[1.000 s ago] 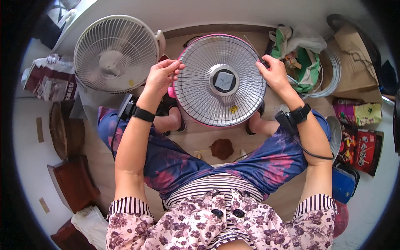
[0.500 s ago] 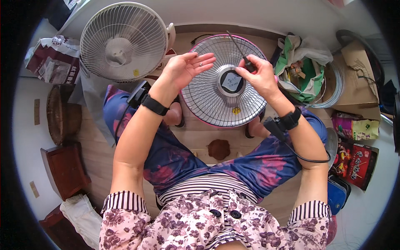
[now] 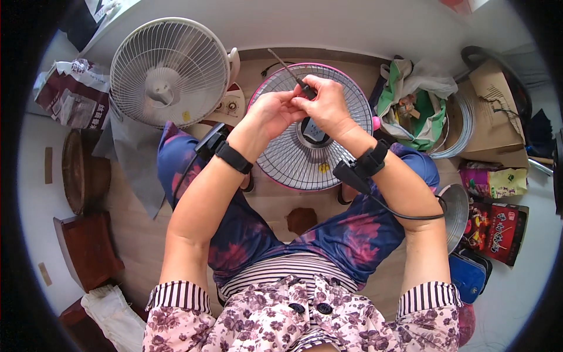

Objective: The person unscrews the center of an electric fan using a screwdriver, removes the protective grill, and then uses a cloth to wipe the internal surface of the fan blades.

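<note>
My right hand [image 3: 325,105] is closed around the dark handle of a screwdriver [image 3: 286,66], whose long thin shaft points up and left. My left hand [image 3: 271,112] is cupped, palm up, its bent fingertips meeting the right thumb and fingers. Whatever lies between the fingertips is too small or hidden to tell. Both hands are above a round fan-shaped heater [image 3: 293,167] with a pink rim, a wire grille and a reflective dish. My right hand partly covers its dark centre plate with a pale label.
A white fan [image 3: 170,73] with a control base [image 3: 229,105] stands at the left. To the right are a green-and-white bag [image 3: 425,132], coiled wire [image 3: 463,138] and a cardboard box [image 3: 498,105]. A brown round piece [image 3: 301,220] lies on the floor between my legs.
My right hand has moved left with the screwdriver, off the heater's centre. My left hand, stretched out before, has curled its fingers and now meets the right hand.
</note>
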A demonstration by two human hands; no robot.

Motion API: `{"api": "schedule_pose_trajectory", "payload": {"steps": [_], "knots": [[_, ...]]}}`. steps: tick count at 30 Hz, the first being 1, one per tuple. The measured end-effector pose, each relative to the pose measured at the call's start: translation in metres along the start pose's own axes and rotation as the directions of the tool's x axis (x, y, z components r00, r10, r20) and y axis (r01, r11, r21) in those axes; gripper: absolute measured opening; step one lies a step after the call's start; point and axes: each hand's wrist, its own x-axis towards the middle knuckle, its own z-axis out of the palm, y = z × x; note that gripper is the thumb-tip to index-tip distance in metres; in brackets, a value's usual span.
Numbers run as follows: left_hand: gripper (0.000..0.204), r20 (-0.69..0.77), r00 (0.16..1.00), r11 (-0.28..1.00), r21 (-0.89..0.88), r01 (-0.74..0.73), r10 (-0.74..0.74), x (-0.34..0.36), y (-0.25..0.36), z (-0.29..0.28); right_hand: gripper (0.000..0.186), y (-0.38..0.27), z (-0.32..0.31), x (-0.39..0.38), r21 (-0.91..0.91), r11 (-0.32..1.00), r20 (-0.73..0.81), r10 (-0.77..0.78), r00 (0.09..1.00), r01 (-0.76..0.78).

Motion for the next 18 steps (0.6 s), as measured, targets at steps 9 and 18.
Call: {"api": "schedule_pose_trajectory", "payload": {"steps": [9, 18], "knots": [[0.013, 0.059, 0.997, 0.994, 0.097, -0.058, 0.053, 0.005, 0.005, -0.015, 0.017, 0.020, -0.007, 0.001, 0.065, 0.992, -0.010, 0.104, 0.994, -0.104], [0.011, 0.078, 0.982, 0.924, 0.333, -0.186, 0.170, 0.011, 0.005, -0.016, 0.018, 0.032, -0.008, 0.008, 0.172, 0.952, 0.085, 0.241, 0.967, -0.253]]}}
